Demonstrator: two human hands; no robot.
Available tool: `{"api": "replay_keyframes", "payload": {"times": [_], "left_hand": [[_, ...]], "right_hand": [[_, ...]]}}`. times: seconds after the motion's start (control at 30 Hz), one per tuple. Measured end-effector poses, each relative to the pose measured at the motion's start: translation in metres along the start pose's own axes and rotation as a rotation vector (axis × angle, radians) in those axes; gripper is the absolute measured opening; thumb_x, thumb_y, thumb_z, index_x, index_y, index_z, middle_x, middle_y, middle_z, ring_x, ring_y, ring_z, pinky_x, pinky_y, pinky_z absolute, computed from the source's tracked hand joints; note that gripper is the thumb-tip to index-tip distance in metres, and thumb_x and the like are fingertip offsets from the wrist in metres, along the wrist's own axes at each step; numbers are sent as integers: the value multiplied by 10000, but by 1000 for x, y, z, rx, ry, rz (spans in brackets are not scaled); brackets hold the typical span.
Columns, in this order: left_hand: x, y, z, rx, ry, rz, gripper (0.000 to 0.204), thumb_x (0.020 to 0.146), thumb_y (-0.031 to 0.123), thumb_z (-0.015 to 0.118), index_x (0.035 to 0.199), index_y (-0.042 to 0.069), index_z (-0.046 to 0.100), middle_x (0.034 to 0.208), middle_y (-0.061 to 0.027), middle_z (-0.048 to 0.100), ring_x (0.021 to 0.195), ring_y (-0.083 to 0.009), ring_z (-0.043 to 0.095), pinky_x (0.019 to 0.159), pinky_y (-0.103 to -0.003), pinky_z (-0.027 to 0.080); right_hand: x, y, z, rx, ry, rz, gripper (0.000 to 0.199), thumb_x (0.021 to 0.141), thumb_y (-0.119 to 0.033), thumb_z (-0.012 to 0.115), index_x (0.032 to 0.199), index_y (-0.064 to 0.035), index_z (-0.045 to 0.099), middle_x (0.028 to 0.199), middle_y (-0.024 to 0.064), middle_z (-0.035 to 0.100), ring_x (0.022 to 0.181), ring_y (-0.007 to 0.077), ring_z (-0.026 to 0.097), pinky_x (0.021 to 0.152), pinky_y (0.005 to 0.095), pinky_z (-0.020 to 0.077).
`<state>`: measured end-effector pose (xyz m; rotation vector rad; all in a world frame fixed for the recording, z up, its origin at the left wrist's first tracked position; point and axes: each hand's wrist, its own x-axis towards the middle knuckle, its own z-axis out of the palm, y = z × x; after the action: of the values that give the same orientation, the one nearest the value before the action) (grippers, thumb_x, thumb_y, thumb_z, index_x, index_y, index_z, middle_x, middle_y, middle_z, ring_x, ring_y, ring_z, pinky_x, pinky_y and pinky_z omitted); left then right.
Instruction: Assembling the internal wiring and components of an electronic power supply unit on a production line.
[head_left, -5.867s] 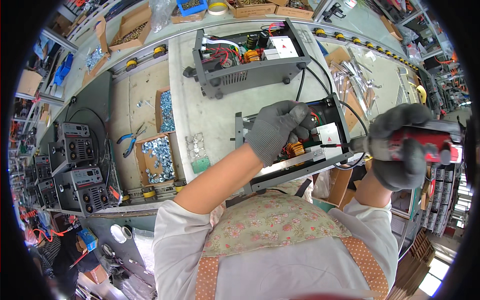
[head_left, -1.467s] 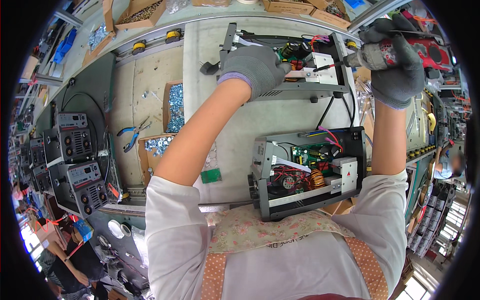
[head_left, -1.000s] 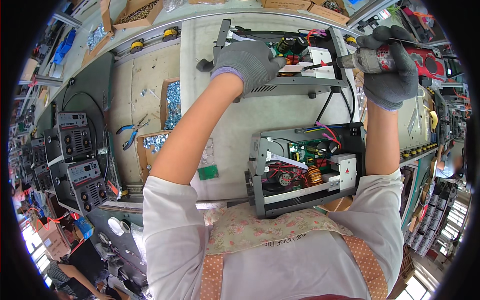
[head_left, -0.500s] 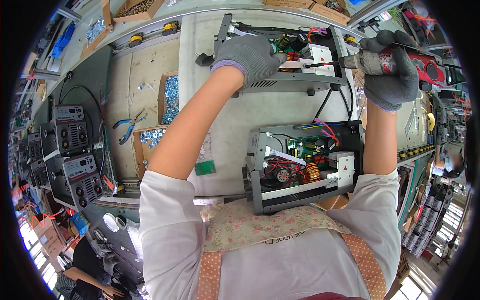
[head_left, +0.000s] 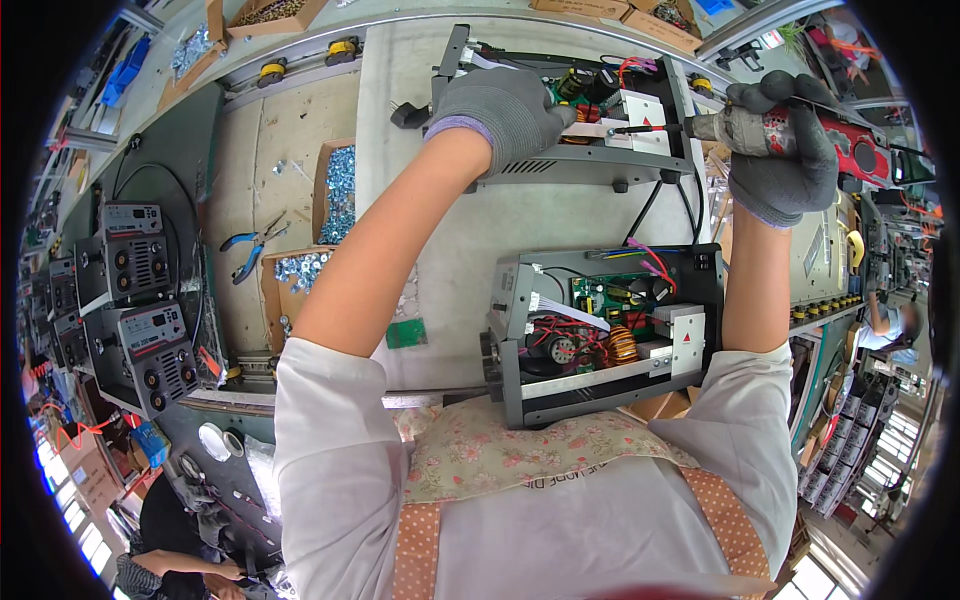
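My left hand [head_left: 500, 118], in a grey knit glove, lies over the left part of an open machine casing [head_left: 560, 168] at the far side. Its fingers are closed by the near end of a light metal strip [head_left: 592, 130]; what they grip is hidden. In my right hand [head_left: 783, 165], gloved too, is a red and grey power screwdriver [head_left: 735, 130] held level. Its long dark bit [head_left: 650, 128] points left, and the tip meets the strip beside a white heat-sink plate [head_left: 642, 108]. A second open casing [head_left: 600, 395] with circuit board, coil and wires sits nearer me.
Left of the casings are boxes of screws [head_left: 338, 190] and of nuts or washers [head_left: 300, 268], and blue-handled pliers [head_left: 252, 250]. Finished-looking machines [head_left: 150, 350] stand farther left. A green board piece [head_left: 406, 333] lies on the table. A black plug [head_left: 408, 115] rests beside the far casing.
The bit's tip stays at the strip while the screwdriver and my right hand shift slightly. My left hand keeps its place on the far casing. The whole view has moved a little.
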<state>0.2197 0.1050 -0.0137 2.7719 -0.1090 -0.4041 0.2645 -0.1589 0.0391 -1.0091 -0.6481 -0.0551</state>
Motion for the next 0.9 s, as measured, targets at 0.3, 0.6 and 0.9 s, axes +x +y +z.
{"api": "replay_keyframes", "payload": {"times": [0.3,0.6,0.9], "left_hand": [[3,-4,3,-49,12,-18,513,926,550,535,954,99,778,952,-151,745,897,-312,720,838,-442,565],[-2,-1,-1,-30,29,-14,560,970,584,475,865,115,763,868,-141,725,848,-299,703,841,-439,541],[-2,-2,2,-44,37,-2,544,961,582,491,861,125,769,843,-131,727,833,-292,705,827,-436,544]], "right_hand": [[-3,9,13,54,-198,-12,331,929,-152,554,1229,-37,634,1096,169,668,933,308,670,908,528,498],[7,14,14,-586,105,-136,316,934,-200,548,1054,68,665,941,193,701,855,323,714,749,431,609],[14,16,35,-377,63,5,285,897,-162,569,1072,53,632,927,156,682,839,283,689,797,446,573]]}}
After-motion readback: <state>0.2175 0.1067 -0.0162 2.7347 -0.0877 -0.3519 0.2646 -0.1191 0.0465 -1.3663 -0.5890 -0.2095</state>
